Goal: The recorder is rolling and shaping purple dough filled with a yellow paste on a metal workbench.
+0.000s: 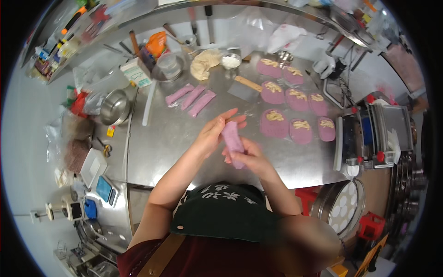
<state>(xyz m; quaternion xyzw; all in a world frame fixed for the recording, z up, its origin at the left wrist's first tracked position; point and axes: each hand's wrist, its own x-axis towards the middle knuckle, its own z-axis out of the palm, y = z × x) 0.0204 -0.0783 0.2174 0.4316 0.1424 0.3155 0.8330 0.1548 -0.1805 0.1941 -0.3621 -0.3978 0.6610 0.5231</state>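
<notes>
A purple dough roll (232, 136) is held between my two hands above the near middle of the steel table. Behind its upper end my left hand (216, 129) supports it, fingers stretched past it. My right hand (249, 156) grips its lower end, thumb lying across it. Three purple dough rolls (202, 103) lie side by side beyond my left hand. To the right are several flat purple dough pieces (275, 131), each topped with cream-coloured strips (274, 115). Between these two groups rests a dough scraper (244, 89) with a wooden handle.
A lump of cream dough (201, 68) and a bowl of white powder (231, 61) stand at the back of the steel table (175, 147). A metal bowl (115, 107), scissors (105, 148) and scale (106, 189) are on the left. A machine (369, 134) borders the right.
</notes>
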